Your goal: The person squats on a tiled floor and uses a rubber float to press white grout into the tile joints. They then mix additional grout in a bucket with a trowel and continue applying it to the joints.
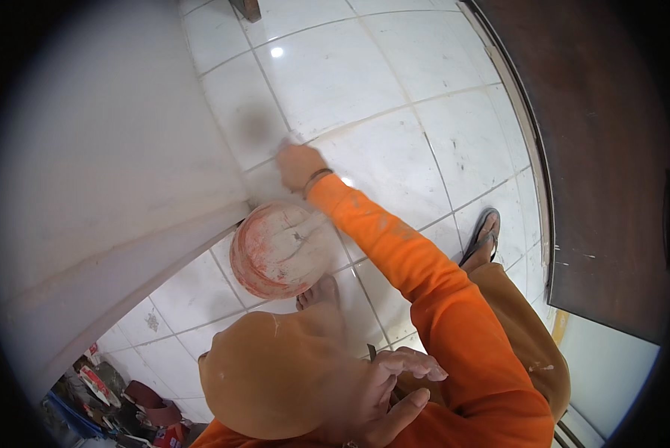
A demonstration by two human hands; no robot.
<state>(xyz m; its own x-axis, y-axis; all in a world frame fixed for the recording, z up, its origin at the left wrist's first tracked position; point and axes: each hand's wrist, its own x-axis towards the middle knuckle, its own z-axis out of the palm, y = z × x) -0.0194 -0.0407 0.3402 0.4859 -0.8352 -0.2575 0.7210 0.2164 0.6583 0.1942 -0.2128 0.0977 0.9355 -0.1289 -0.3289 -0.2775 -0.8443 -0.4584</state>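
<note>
In the head view, my right hand (299,164), at the end of an orange sleeve, reaches forward beside the white wall. Its fingers are curled, and what they hold, if anything, is blurred. Below it sits a round container (271,250) with a pale, red-smeared top, partly hazed by a smudge in the picture, beside my bare foot. My left hand (395,392) is held low near my body, palm partly up, fingers loosely bent and apart with pale residue on them and nothing visible in them.
A white wall (103,187) fills the left. A dark brown panel (604,149) borders the tiled floor (462,142) on the right. Assorted items (126,399) lie in a pile at the lower left. A dark post (247,7) stands at the top. My sandalled foot (484,235) is at the right.
</note>
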